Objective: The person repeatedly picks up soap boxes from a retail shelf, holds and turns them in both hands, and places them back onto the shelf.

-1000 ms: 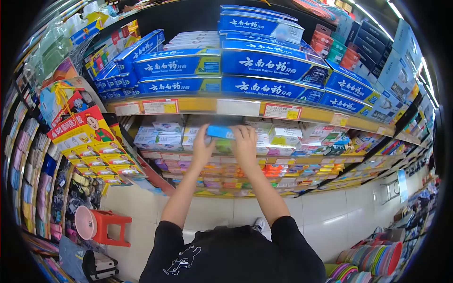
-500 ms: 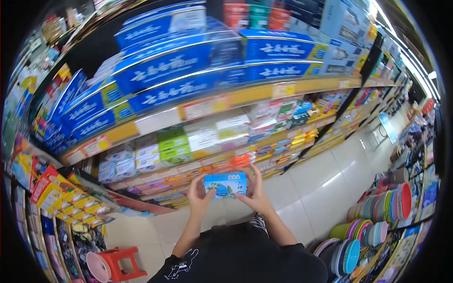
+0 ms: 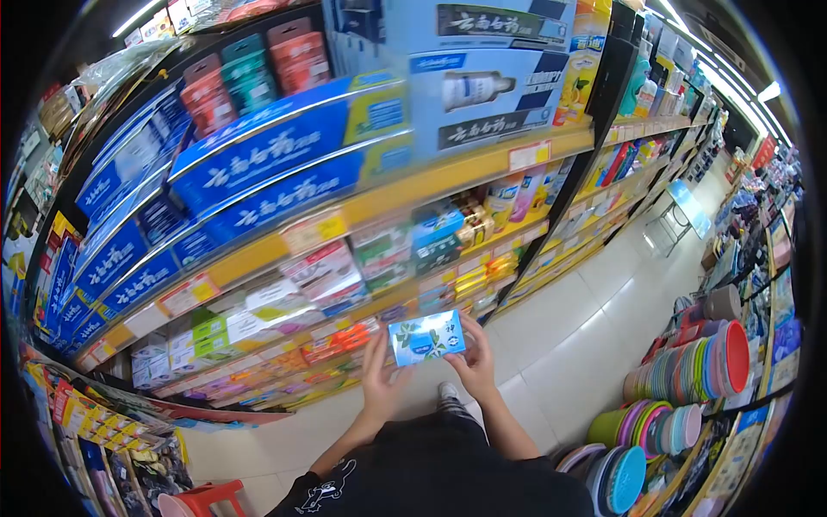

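Observation:
A small light-blue carton with green leaves and dark lettering [image 3: 425, 337] is held in front of my body, its printed face toward me and slightly tilted. My right hand [image 3: 476, 366] grips its right edge, with the thumb near the lower right corner. At the left edge is my left hand [image 3: 380, 383], fingers curled along the side and thumb near the lower corner. Just beyond the hands, a shelf holds several packets in orange and yellow wrappers [image 3: 345, 338].
Large blue cartons [image 3: 267, 164] are stacked on the upper shelf, with pale-blue boxes [image 3: 487, 90] beside them. A tiled aisle [image 3: 551, 345] runs ahead on the right. Plastic basins [image 3: 689, 370] stand stacked at the right; a red stool [image 3: 215, 498] is at the lower left.
The view has swung right along the shelf, so the blue cartons sit further left. The carton has moved slightly right and tilted, and stays between both hands.

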### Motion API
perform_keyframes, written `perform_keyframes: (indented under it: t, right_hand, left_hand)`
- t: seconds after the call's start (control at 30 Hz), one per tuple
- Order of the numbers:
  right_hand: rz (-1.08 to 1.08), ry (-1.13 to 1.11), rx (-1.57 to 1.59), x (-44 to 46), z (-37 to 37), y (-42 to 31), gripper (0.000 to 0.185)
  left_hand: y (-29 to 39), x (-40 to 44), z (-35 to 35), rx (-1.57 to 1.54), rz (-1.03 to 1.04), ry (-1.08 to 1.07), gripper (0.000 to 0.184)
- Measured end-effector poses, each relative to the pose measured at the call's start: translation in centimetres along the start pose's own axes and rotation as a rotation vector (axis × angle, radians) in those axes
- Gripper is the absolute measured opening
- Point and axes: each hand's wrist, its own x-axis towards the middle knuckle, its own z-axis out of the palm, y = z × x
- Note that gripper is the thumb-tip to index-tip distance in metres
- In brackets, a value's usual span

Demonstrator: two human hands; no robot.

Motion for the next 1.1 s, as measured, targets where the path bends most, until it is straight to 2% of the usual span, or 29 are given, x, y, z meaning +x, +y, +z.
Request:
perform_keyframes:
  t: [0.07,0.2,0.27,0.37,0.47,0.57,0.6,0.7,0.83,0.9,1.0,1.07,1.1]
  right_hand:
    - [0.004,-0.041,-0.049,1.6,-3.4,0.8,0.062]
    - [0.061,-0.084,-0.057,4.7,-7.7,0.6,0.062]
    - [-0.004,-0.063,-0.094,6.8,-9.0,1.9,0.061]
    - [-0.031,-0.037,0.010,10.8,-9.6,2.2,0.058]
    - [-0.060,-0.006,0.077,15.7,-8.4,1.1,0.054]
    - [-0.050,0.051,-0.021,19.6,-6.9,2.4,0.050]
    - [-0.033,0.077,-0.073,20.4,-6.6,3.3,0.049]
    - [-0.141,-0.087,-0.730,22.3,-7.1,5.0,0.050]
    - [-0.176,-0.020,-0.585,21.6,-6.0,5.3,0.053]
    - [-0.167,0.028,-0.618,21.0,-5.9,5.4,0.051]
    - [-0.241,0.113,-0.620,20.3,-5.5,4.9,0.048]
    - [-0.322,0.165,-0.492,19.8,-5.2,3.3,0.047]
    - [-0.322,0.177,-0.425,19.4,-5.1,3.2,0.039]
  left_hand:
    - [-2.0,0.9,3.0,-0.130,-0.054,0.055,0.064]
    - [-3.4,2.9,8.7,0.018,0.033,0.157,0.057]
    - [-3.5,4.1,10.7,0.062,0.039,0.190,0.056]
    - [-2.8,7.4,13.5,-0.169,0.203,0.174,0.061]
    - [-1.1,11.0,14.9,-0.121,0.266,0.173,0.070]
    - [0.0,13.9,14.9,0.344,0.275,0.253,0.077]
    - [-0.2,14.4,14.7,0.479,0.185,0.261,0.082]
    - [-2.6,13.6,14.5,0.305,0.037,0.195,0.084]
    - [-1.8,11.1,14.3,0.275,0.029,0.096,0.084]
    - [-2.1,9.8,13.8,0.211,0.014,0.098,0.082]
    - [-2.2,7.5,11.8,-0.060,-0.069,0.148,0.071]
    - [-1.9,6.0,9.6,-0.058,0.011,0.252,0.057]
    - [-1.7,5.2,8.3,-0.057,0.050,0.300,0.051]
